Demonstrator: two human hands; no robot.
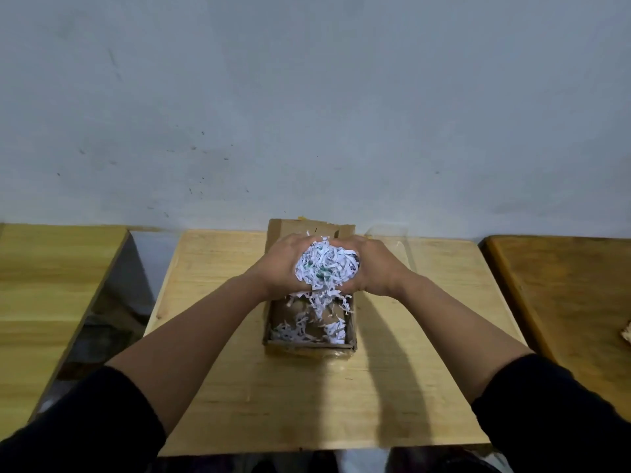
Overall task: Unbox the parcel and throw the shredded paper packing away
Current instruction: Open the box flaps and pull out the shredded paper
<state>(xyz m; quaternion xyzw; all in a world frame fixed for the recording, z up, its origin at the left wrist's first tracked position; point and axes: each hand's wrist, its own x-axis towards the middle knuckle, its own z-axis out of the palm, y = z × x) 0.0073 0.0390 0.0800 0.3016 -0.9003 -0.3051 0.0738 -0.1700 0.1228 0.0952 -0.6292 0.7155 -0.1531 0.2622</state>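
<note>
An open brown cardboard box [352,331] sits on the middle wooden table [239,387], its lid flap [280,230] standing up at the far end. My left hand [278,266] and my right hand [374,268] cup a big wad of white shredded paper [324,268] between them, lifted just above the box. Strands hang from the wad down into the box. More loose shredded paper [307,331] lies on the box floor. Whatever else the box holds is hidden under the paper.
A clear plastic container [403,238] stands at the table's far edge, right of the box. Another wooden table [51,285] is on the left across a gap, and a darker one [563,302] on the right. A grey wall rises behind.
</note>
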